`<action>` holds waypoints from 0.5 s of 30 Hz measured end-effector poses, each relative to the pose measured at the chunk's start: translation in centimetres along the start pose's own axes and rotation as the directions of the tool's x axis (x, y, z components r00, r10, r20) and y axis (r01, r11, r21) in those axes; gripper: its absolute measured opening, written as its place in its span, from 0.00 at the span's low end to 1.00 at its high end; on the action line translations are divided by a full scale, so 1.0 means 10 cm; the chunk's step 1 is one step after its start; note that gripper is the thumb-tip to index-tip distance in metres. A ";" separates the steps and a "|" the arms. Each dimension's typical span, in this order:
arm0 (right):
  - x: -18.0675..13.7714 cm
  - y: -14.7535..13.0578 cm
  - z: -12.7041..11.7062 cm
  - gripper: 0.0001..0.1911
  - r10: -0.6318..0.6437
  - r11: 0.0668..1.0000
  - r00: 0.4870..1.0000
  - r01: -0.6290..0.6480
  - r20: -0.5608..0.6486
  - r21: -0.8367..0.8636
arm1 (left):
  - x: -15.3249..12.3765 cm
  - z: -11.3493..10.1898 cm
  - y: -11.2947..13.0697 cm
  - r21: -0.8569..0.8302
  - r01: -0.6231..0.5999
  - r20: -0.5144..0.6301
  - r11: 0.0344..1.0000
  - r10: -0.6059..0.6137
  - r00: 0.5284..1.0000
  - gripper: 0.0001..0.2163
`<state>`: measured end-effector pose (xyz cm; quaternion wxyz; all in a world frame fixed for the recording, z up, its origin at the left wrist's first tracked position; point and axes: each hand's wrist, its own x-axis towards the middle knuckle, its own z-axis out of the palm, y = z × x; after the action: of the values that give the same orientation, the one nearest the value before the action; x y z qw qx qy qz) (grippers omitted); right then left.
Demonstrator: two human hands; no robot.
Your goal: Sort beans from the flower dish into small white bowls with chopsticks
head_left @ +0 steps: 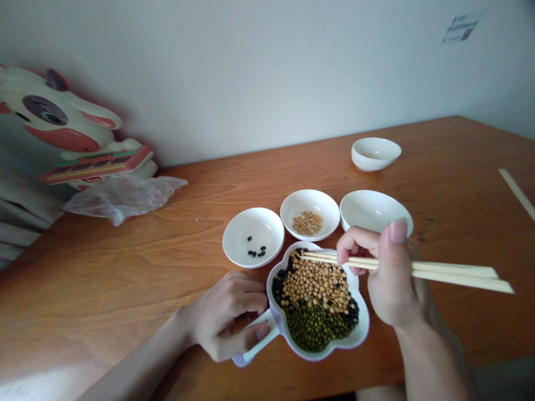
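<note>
My left hand (228, 314) is closed round the handle of a white flower-shaped dish (363, 323) near the table's front edge. The dish holds a pile of yellow soybeans (317, 284), green mung beans (313, 328) and black beans (278, 287). My right hand (387, 275) grips a pair of wooden chopsticks (438, 272), whose tips rest over the yellow beans at the dish's far side. Behind the dish stand three small white bowls: the left bowl (253, 236) with a few black beans, the middle bowl (310, 214) with yellow beans, the right bowl (371, 211) partly hidden by my fingers.
A fourth white bowl (375, 153) sits farther back on the wooden table (125, 267). A crumpled clear plastic bag (121, 197) and a cartoon animal toy (71, 131) lie at the back left by the wall. A pale flat strip (517, 194) lies at the right edge.
</note>
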<state>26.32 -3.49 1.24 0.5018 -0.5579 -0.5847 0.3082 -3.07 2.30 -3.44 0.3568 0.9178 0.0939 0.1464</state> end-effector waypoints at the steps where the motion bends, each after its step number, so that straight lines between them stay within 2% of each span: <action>1: 0.00 -0.01 0.01 0.44 -0.005 1.000 1.000 0.005 -0.005 -0.011 | 0.00 0.00 0.00 0.003 -0.001 0.001 1.000 0.001 1.000 0.10; 6: 0.01 -0.06 0.03 0.43 -0.019 0.999 0.998 0.016 -0.067 -0.050 | -0.01 0.01 0.00 0.015 -0.003 -0.002 1.000 0.003 1.000 0.10; 10: 0.03 -0.09 0.02 0.46 -0.051 0.999 0.986 0.051 -0.156 -0.006 | 0.01 0.00 0.01 0.011 -0.007 -0.006 1.000 0.007 1.000 0.10; 15: 0.01 0.03 -0.11 0.51 -0.058 0.998 0.971 0.059 -0.232 -0.003 | 0.03 -0.01 0.03 0.006 -0.018 -0.018 1.000 0.018 1.000 0.10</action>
<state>27.48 -3.62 1.37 0.5769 -0.5716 -0.5374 0.2272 -2.75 2.24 -3.13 0.3520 0.9183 0.0893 0.1577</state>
